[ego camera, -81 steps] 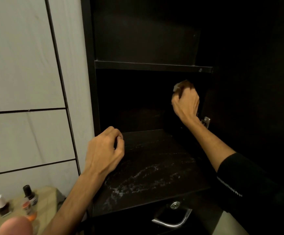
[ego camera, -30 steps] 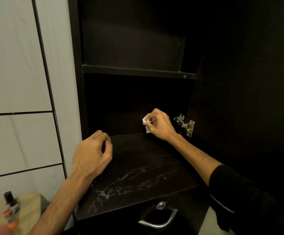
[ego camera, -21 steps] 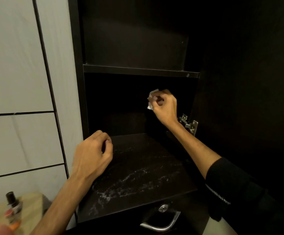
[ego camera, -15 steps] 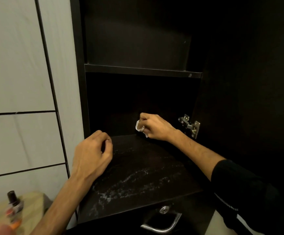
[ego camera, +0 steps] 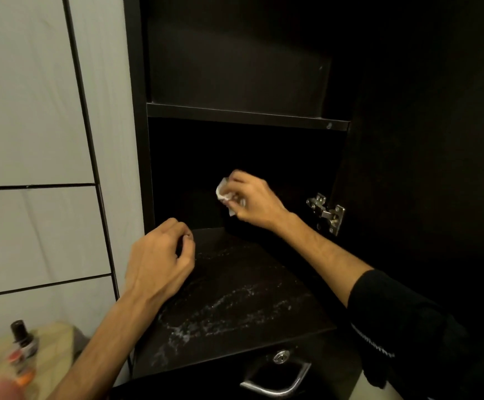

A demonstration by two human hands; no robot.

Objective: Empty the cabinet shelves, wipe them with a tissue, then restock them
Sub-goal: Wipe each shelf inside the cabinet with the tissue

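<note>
The right hand (ego camera: 252, 202) reaches into the lower compartment of the black cabinet (ego camera: 135, 116), its fingers curled round a crumpled white tissue (ego camera: 225, 194) held against the dark back wall, just above the rear edge of the lower shelf (ego camera: 235, 298); whether the tissue actually touches the wall is hard to tell in the gloom. The left hand (ego camera: 160, 261) sits at about 7 o'clock from the right one, at the front-left corner of that shelf by the cabinet's side panel, its fingers loosely curled with thumb and forefinger close together and holding nothing visible. The lower shelf carries a pale smear of dust or residue across its front half, at about 6 o'clock from the tissue. Above, the upper shelf (ego camera: 246, 116) shows only its front edge. At 3 o'clock from the right hand a metal hinge (ego camera: 326, 213) joins the cabinet to its open door (ego camera: 422, 168). Below the shelf's front edge, at about 5 o'clock from the smear, a drawer carries a chrome handle (ego camera: 275, 383) under a round lock (ego camera: 281, 356). In the bottom-left corner, well apart from the cabinet, 1 dark-capped bottle (ego camera: 21, 340) stands on a pale surface among blurred items.
</note>
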